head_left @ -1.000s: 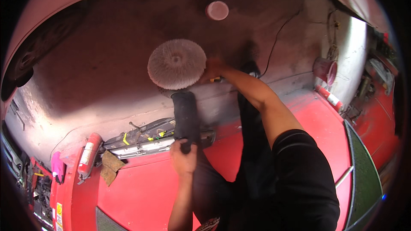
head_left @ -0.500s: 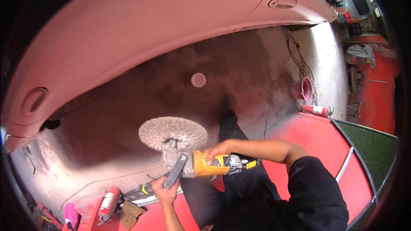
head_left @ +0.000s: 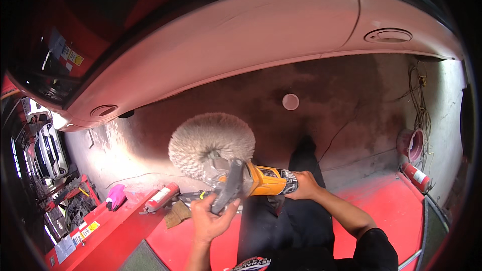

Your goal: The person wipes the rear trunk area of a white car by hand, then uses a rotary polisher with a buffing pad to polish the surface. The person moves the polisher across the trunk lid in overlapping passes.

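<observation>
Two hands on one polisher (head_left: 271, 180): left hand (head_left: 213, 223) gripping the grey side handle (head_left: 232, 185), right hand (head_left: 304, 185) wrapped round the rear of the yellow body. Polisher held out in front of the legs (head_left: 288, 228), its fluffy pale pad (head_left: 213, 140) well apart from the car (head_left: 281, 25). Pale tub (head_left: 290, 102) on the floor (head_left: 341, 88) between car and legs. Far right, reddish bucket (head_left: 415, 145) near an extinguisher (head_left: 415, 176).
</observation>
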Available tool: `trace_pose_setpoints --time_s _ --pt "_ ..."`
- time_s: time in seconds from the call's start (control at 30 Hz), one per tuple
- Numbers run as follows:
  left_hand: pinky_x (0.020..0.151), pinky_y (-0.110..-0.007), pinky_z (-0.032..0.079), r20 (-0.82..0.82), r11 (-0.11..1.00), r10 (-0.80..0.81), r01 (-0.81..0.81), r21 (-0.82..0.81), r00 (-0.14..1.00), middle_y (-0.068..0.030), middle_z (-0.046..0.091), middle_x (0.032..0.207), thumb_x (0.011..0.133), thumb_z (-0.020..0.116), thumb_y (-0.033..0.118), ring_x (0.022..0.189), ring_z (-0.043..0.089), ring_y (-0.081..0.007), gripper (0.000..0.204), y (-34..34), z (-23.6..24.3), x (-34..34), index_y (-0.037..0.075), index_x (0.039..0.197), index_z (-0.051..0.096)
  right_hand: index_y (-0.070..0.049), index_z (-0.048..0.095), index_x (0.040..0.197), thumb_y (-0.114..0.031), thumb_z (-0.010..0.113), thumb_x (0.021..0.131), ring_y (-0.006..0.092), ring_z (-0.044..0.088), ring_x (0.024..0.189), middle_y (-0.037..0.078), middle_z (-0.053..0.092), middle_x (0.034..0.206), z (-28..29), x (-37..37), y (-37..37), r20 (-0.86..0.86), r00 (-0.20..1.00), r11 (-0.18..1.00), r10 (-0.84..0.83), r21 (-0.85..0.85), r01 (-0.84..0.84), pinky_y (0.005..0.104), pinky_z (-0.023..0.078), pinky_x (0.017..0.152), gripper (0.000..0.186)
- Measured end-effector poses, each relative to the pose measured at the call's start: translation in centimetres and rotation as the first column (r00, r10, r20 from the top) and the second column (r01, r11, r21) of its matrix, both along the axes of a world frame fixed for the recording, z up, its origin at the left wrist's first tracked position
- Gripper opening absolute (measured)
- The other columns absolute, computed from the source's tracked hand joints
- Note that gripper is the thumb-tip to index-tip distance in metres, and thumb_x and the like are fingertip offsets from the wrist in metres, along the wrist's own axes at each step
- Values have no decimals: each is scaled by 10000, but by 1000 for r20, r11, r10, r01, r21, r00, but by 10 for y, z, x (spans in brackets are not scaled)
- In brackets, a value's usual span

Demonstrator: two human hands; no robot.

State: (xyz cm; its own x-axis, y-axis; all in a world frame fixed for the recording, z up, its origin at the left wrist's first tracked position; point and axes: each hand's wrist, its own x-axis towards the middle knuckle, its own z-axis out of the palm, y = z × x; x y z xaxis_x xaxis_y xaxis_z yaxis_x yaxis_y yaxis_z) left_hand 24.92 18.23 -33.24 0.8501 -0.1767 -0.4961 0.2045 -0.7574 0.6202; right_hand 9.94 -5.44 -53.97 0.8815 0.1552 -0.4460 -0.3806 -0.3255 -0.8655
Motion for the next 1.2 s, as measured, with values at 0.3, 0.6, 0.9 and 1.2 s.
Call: trace_pose_setpoints --time_s 0.3,0.6,0.9,1.2 --pt "464 -320 332 414 997 -80 81 17 907 -17 470 506 856 772 204 473 419 -105 354 -127 58 36 -12 667 566 -39 733 1007 -285 859 634 382 723 803 187 728 882 127 48 -127 201 973 979 -114 -142 144 415 585 711 464" --pt "464 -332 375 199 987 158 -148 -65 967 -57 557 493 909 789 374 486 479 -83 451 -139 109 33 -28 724 700 -7 666 1126 -586 623 924 475 667 909 264 699 915 184 42 -188 86 968 972 234 -42 -232 515 519 801 615" --pt "494 -367 377 268 995 99 -97 -20 958 -79 493 510 929 752 406 514 445 -144 526 -116 111 43 -29 659 628 7 631 1062 -568 558 978 406 686 840 205 694 840 206 43 -180 -16 951 949 308 73 -306 484 510 785 586" --pt "567 -435 485 199 991 123 -111 -72 972 -192 602 566 893 731 538 534 635 -346 573 -110 119 52 -4 707 711 -1 647 1053 -577 534 981 314 719 806 149 711 814 229 40 -176 -72 960 963 271 14 -270 445 539 771 591"
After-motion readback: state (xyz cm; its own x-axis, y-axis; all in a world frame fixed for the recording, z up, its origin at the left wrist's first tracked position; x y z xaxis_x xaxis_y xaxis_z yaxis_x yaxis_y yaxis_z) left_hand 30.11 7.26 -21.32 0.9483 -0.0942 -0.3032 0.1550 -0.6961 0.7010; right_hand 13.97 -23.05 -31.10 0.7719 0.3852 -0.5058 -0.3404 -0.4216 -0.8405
